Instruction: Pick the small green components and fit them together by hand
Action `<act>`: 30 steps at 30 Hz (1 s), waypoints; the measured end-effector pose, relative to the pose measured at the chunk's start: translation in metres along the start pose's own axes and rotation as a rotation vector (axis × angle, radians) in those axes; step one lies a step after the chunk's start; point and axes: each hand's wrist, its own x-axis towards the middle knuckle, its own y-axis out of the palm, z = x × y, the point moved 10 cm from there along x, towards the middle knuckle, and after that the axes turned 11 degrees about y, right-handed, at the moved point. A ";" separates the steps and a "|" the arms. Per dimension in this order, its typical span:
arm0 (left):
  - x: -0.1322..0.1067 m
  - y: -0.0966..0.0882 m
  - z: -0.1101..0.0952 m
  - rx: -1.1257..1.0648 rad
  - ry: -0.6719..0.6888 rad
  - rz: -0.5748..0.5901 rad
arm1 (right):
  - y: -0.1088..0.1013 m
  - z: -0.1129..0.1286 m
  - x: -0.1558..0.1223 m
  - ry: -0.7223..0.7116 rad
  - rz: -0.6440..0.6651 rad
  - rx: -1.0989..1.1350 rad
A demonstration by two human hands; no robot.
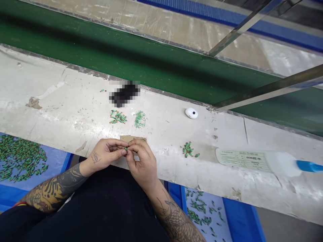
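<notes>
My left hand and my right hand meet at the near edge of a worn white workbench. Both pinch one small green part between their fingertips. Just behind my fingers lies a scrap of brown cardboard. Two small heaps of the same green parts lie farther back on the bench, and a third heap lies to the right.
A white round object sits near the green conveyor belt. A glue bottle with a blue cap lies at the right. Blue trays of green parts stand below, left and right. A blurred dark patch sits behind the heaps.
</notes>
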 end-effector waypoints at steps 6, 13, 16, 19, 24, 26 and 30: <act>0.000 0.001 -0.005 0.032 0.021 0.008 | -0.002 0.006 -0.001 -0.048 -0.025 -0.038; -0.002 0.002 -0.008 0.072 0.036 0.008 | -0.002 0.009 -0.006 -0.098 -0.047 -0.085; -0.002 0.004 -0.011 0.073 0.052 0.025 | -0.003 0.012 -0.009 -0.136 -0.066 -0.102; -0.002 0.006 -0.015 0.079 0.068 0.030 | -0.003 0.014 -0.011 -0.169 -0.070 -0.118; -0.001 0.004 -0.021 0.150 0.107 0.017 | -0.001 0.013 -0.011 -0.173 -0.062 -0.139; -0.001 0.004 -0.022 0.150 0.110 0.016 | -0.001 0.013 -0.011 -0.183 -0.067 -0.156; -0.002 0.005 -0.024 0.125 0.106 0.003 | 0.002 0.016 -0.014 -0.230 -0.062 -0.224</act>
